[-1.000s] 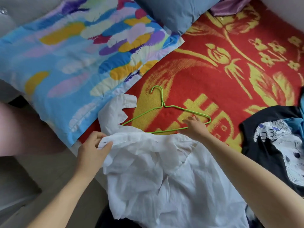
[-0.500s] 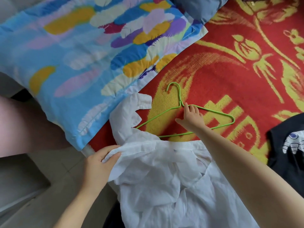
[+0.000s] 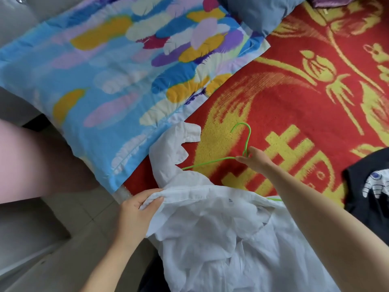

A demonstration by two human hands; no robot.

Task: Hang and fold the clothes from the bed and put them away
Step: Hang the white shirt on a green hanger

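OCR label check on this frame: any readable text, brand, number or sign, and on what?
Red blanket: large yellow woven character, partly hidden by the right hand on the green hanger; possibly "囍", not certain.
White shirt: small grey mark near the collar, too small to read.
Black T-shirt: picture print, no words visible.

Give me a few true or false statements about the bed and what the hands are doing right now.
1. The right hand holds the green hanger. True.
2. The left hand is empty. False: it grips the white shirt.
3. The black shirt lies left of the white shirt. False: it lies to its right.
4. The white shirt covers part of the hanger. True.
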